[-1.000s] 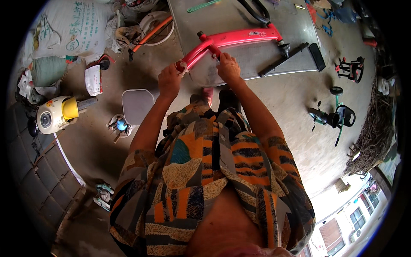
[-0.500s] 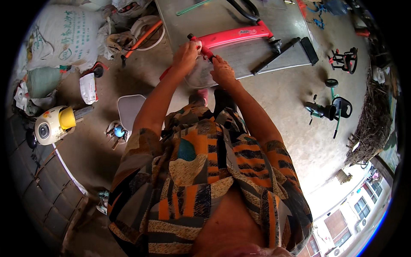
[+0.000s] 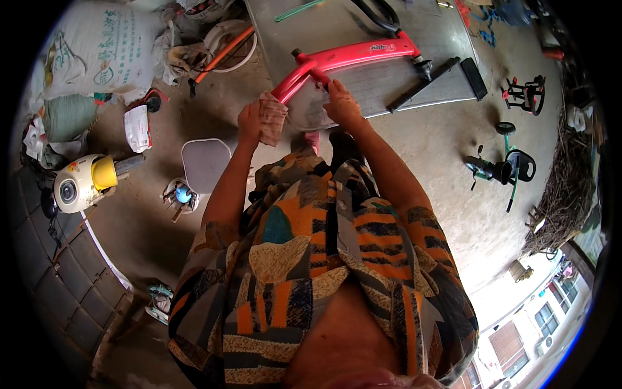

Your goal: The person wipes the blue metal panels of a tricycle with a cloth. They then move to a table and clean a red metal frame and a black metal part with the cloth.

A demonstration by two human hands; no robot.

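Observation:
A red bicycle frame (image 3: 359,54) lies across the near part of a grey metal-topped table (image 3: 447,26), its rear end sticking out toward me past the table's left corner. My left hand (image 3: 248,123) is closed on a brownish, crumpled rag (image 3: 273,120), which sits at that red end. By the short stub of tube under the frame, my right hand (image 3: 343,105) has its fingers closed round the tube's end. A black fork or handlebar piece (image 3: 379,14) rises at the frame's far side. To the right lies a black seat post with a saddle (image 3: 424,84).
A green rod (image 3: 298,10) lies at the table's far left. On the floor are a grey stool (image 3: 206,165), a white basin (image 3: 230,45) with an orange-handled tool, a white sack (image 3: 97,52), a cream helmet (image 3: 81,185) and a small green tricycle (image 3: 512,165).
My left hand has drawn down and left from the frame's joint to its near end, and the rag now shows. The right hand stays by the stub, slightly shifted right.

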